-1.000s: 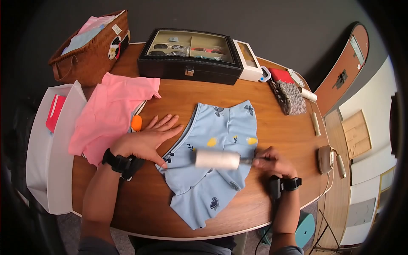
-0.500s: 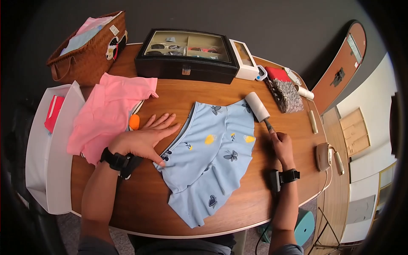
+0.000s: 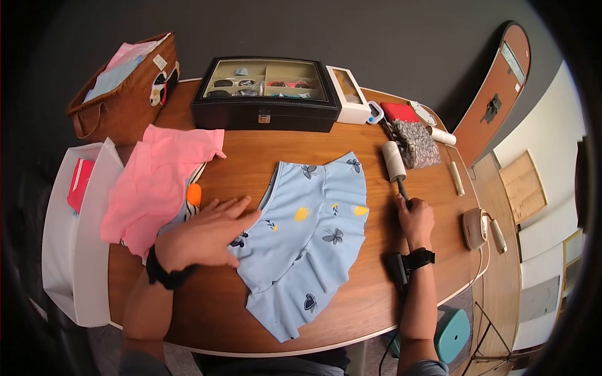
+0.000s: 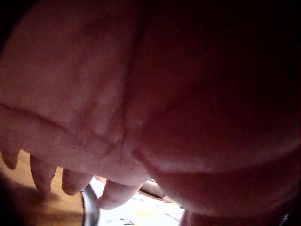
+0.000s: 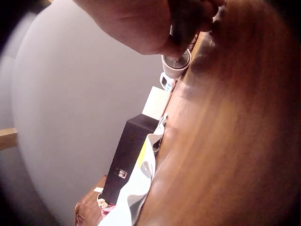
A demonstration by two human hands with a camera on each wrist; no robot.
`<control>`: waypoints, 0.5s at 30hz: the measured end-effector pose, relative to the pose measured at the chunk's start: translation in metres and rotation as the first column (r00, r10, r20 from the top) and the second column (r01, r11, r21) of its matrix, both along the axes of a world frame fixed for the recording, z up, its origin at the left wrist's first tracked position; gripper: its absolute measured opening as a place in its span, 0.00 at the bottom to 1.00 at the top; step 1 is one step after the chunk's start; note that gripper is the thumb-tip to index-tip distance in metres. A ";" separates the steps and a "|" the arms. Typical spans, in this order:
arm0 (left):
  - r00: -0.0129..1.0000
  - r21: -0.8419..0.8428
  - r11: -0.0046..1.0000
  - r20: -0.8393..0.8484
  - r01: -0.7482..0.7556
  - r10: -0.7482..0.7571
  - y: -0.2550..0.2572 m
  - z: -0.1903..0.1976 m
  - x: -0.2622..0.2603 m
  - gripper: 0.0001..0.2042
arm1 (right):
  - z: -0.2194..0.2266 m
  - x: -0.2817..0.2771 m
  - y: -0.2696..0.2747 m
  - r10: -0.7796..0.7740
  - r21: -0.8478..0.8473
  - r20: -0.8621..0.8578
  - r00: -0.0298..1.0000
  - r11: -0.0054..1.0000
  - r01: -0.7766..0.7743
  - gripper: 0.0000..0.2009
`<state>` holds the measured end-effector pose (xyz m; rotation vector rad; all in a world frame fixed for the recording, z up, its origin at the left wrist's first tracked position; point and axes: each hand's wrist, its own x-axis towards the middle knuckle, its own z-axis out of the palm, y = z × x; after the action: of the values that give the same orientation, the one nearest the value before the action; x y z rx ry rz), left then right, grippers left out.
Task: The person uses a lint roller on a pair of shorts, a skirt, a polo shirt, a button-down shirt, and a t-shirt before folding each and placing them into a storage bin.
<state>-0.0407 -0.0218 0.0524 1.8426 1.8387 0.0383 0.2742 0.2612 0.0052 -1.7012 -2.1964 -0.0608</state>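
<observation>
A light blue garment [image 3: 307, 232] printed with butterflies and yellow shapes lies spread on the wooden table. At its waistband edge is the left hand [image 3: 204, 237], fingers extended; in the left wrist view its palm [image 4: 94, 94] fills most of the picture, the garment [image 4: 141, 212] showing below. The right hand [image 3: 416, 220] grips the dark handle of a white lint roller [image 3: 394, 161], held right of the garment near a knitted item. In the right wrist view, the right hand [image 5: 155, 23] is partly cut off, with the roller's end [image 5: 177, 63] beneath it.
Left of the garment lie pink clothing [image 3: 157, 182], an orange object [image 3: 194, 195] and a white bin [image 3: 88, 276]. Behind stand a brown basket [image 3: 119, 103], a black glasses case [image 3: 263, 119] and a white box [image 3: 354, 113]. A corded device [image 3: 475, 229] sits at right.
The right hand has taken the roller off the garment, moving it right onto the table side beside the knitted item. The left hand has lifted and tilted slightly; the garment stays spread.
</observation>
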 end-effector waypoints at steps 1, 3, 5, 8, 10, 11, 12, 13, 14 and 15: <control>0.999 0.115 0.993 -0.031 0.040 -0.036 -0.005 -0.001 0.007 0.41 | 0.000 0.000 -0.002 0.012 0.041 0.013 1.000 0.999 -0.012 0.25; 0.996 0.074 0.995 -0.077 0.059 -0.054 -0.005 0.008 0.024 0.37 | 0.003 -0.003 -0.006 0.059 0.179 -0.066 0.996 0.983 -0.047 0.23; 0.977 0.218 0.971 -0.205 0.098 -0.053 -0.012 -0.001 0.040 0.26 | 0.014 -0.007 -0.019 0.120 0.323 -0.132 0.984 0.944 -0.072 0.21; 0.952 0.165 0.976 -0.293 0.146 -0.093 -0.010 -0.002 0.063 0.23 | 0.023 -0.017 -0.040 0.428 0.148 -0.527 0.734 0.897 -0.416 0.13; 0.944 0.215 0.963 -0.319 0.164 -0.089 -0.010 -0.006 0.073 0.18 | 0.030 -0.027 -0.058 0.585 0.167 -0.481 0.653 0.793 -0.587 0.13; 0.958 0.178 0.972 -0.267 0.154 -0.103 -0.010 -0.005 0.078 0.15 | 0.029 -0.027 -0.059 0.578 0.169 -0.488 0.654 0.798 -0.579 0.13; 0.971 0.137 0.980 -0.212 0.143 -0.112 -0.009 -0.003 0.082 0.12 | 0.027 -0.027 -0.061 0.641 0.092 -0.477 0.602 0.717 -0.691 0.13; 0.980 0.126 0.982 -0.161 0.137 -0.116 -0.008 0.002 0.088 0.08 | 0.025 -0.027 -0.062 0.698 0.012 -0.471 0.539 0.616 -0.788 0.12; 0.980 0.122 0.983 -0.161 0.138 -0.118 -0.007 0.001 0.089 0.08 | 0.027 -0.027 -0.066 0.696 0.011 -0.474 0.539 0.617 -0.787 0.12; 0.974 0.123 0.977 -0.168 0.173 -0.152 -0.006 0.000 0.090 0.08 | 0.031 -0.026 -0.071 0.672 -0.113 -0.542 0.504 0.536 -0.836 0.12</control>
<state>0.0497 -0.0278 0.0522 2.1418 1.8214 -0.0429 0.2480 0.1906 0.0364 -0.5580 -2.4561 0.9358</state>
